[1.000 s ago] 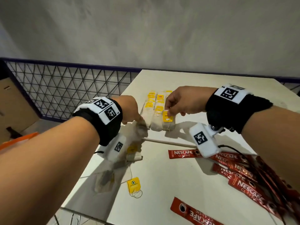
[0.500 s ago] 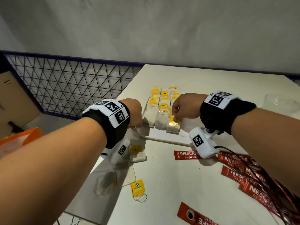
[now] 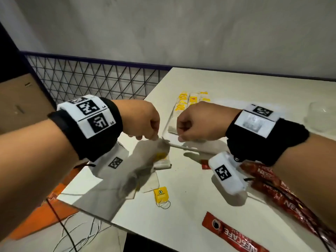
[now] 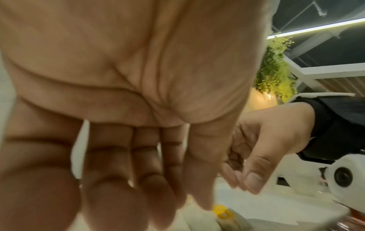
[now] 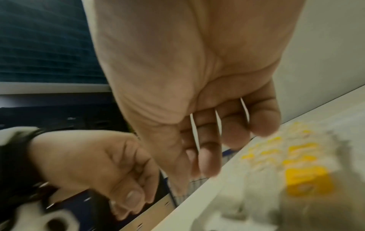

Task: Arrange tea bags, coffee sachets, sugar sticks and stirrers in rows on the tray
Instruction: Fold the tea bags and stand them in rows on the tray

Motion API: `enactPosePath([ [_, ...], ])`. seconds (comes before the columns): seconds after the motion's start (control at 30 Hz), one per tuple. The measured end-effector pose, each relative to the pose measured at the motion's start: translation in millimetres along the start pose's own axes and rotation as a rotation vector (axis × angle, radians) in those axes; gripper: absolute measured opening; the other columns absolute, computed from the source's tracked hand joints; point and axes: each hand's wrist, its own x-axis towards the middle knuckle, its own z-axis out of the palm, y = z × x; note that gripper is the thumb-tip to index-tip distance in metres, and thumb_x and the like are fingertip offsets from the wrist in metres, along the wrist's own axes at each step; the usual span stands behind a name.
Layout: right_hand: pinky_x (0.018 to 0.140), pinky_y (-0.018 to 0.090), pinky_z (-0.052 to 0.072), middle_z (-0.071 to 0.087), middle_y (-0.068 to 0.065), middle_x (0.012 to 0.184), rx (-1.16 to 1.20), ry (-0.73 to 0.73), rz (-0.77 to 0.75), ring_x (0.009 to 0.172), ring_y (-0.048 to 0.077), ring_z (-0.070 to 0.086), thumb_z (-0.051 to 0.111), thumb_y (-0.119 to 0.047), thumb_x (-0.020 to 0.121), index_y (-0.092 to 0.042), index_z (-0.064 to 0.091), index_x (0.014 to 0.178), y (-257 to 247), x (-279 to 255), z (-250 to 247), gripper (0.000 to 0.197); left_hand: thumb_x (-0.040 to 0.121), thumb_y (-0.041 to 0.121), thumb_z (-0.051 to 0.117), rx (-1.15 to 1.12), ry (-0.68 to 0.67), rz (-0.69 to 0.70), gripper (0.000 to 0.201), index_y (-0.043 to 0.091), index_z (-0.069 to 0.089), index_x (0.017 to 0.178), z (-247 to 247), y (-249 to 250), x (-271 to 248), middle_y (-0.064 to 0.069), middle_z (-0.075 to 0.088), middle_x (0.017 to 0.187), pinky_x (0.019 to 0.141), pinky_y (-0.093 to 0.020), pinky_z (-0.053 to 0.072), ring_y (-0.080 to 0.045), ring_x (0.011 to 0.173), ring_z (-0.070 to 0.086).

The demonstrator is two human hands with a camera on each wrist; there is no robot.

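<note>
Both hands have lifted off the tea bags [image 3: 183, 106], left hand [image 3: 140, 120] and right hand [image 3: 201, 122] loosely curled, empty.

Hands: two, the left hand [image 3: 140, 119] and the right hand [image 3: 201, 122]
Clear tray [image 3: 168, 124]: one
Rows of tea bags [image 3: 192, 100] on tray: three
Loose yellow tea tag [image 3: 161, 193]: one
Coffee sachets [image 3: 234, 235]: several, the pile too overlapped to count
</note>
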Motion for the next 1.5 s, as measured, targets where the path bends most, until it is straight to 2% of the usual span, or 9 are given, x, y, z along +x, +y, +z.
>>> enactPosePath([
  [0.2, 0.072, 0.028, 0.046, 0.063, -0.008, 0.09, -0.15, -0.102, -0.122, 0.087, 0.014, 0.057, 0.068, -0.044, 0.082, -0.025, 0.068, 0.099, -43, 1, 29, 0.025, 0.07, 0.065, 0.069, 0.193, -0.174, -0.028, 0.041, 0.028, 0.062, 0.087, 37, -7, -27, 0.007, 0.068, 0.084, 0.075, -0.033, 0.056, -0.017, 0.08, 0.065],
  [0.4, 0.068, 0.027, 0.038, 0.059, -0.005, 0.091, -0.288, -0.116, -0.117, 0.092, 0.019, 0.055, 0.067, -0.043, 0.083, -0.023, 0.064, 0.102, -53, 14, 49, 0.027, 0.085, 0.041, 0.065, 0.233, -0.094, 0.055, 0.015, 0.028, 0.059, 0.086, 55, 2, -23, 0.008, 0.062, 0.081, 0.069, -0.026, 0.044, -0.016, 0.08, 0.054],
  [0.63, 0.068, 0.029, 0.042, 0.054, -0.011, 0.077, -0.193, -0.013, -0.123, 0.083, 0.017, 0.052, 0.057, -0.042, 0.088, -0.029, 0.055, 0.08, -41, -3, 26, 0.016, 0.086, 0.019, 0.068, -0.422, 0.007, 0.047, 0.011, 0.013, 0.06, 0.082, 36, -26, -39, -0.001, 0.07, 0.069, 0.058, -0.027, 0.05, -0.018, 0.061, 0.064],
  [0.77, 0.072, 0.032, 0.047, 0.06, -0.01, 0.082, -0.135, 0.022, -0.126, 0.082, 0.016, 0.055, 0.056, -0.046, 0.087, -0.027, 0.058, 0.081, -39, -11, 17, 0.02, 0.093, 0.003, 0.058, -0.716, -0.002, 0.103, 0.019, 0.017, 0.062, 0.106, 45, -35, -50, -0.005, 0.064, 0.066, 0.059, -0.033, 0.053, -0.022, 0.063, 0.063],
  [0.9, 0.071, 0.032, 0.046, 0.059, -0.01, 0.08, -0.124, 0.025, -0.11, 0.08, 0.015, 0.053, 0.057, -0.045, 0.087, -0.027, 0.055, 0.077, -40, -14, 21, 0.021, 0.093, 0.007, 0.053, -0.498, -0.038, 0.079, 0.023, 0.024, 0.069, 0.098, 50, -36, -62, 0.0, 0.068, 0.065, 0.061, -0.025, 0.05, -0.018, 0.061, 0.061],
  [1.0, 0.072, 0.033, 0.047, 0.055, -0.01, 0.079, -0.133, 0.018, -0.109, 0.08, 0.016, 0.052, 0.059, -0.042, 0.085, -0.03, 0.048, 0.07, -42, -14, 27, 0.023, 0.085, 0.031, 0.065, -0.214, -0.053, 0.062, 0.014, 0.032, 0.067, 0.099, 55, -31, -75, 0.008, 0.07, 0.076, 0.063, -0.021, 0.049, -0.009, 0.066, 0.065],
  [1.13, 0.069, 0.031, 0.044, 0.056, -0.01, 0.081, -0.125, 0.023, -0.101, 0.079, 0.015, 0.052, 0.059, -0.04, 0.085, -0.029, 0.048, 0.071, -43, -15, 30, 0.021, 0.068, 0.056, 0.075, 0.052, -0.042, 0.051, 0.045, 0.038, 0.06, 0.107, 74, -26, -78, 0.016, 0.062, 0.097, 0.074, -0.027, 0.051, -0.005, 0.087, 0.057],
  [1.33, 0.072, 0.03, 0.046, 0.065, -0.007, 0.089, 0.001, 0.078, -0.008, 0.082, 0.014, 0.058, 0.058, -0.044, 0.087, -0.025, 0.063, 0.088, -31, -23, 17, 0.02, 0.084, 0.036, 0.064, 0.095, -0.003, 0.06, 0.023, 0.026, 0.059, 0.104, 77, -13, -65, 0.013, 0.052, 0.083, 0.065, -0.025, 0.042, -0.012, 0.08, 0.051],
  [1.5, 0.073, 0.04, 0.056, 0.069, -0.001, 0.073, 0.305, 0.147, 0.078, 0.066, 0.014, 0.066, 0.064, -0.028, 0.083, -0.022, 0.063, 0.081, -8, -24, -2, 0.007, 0.086, 0.025, 0.061, -0.123, 0.027, 0.08, 0.007, 0.028, 0.056, 0.083, 57, -11, -59, 0.007, 0.067, 0.074, 0.057, -0.02, 0.047, -0.005, 0.061, 0.067],
])
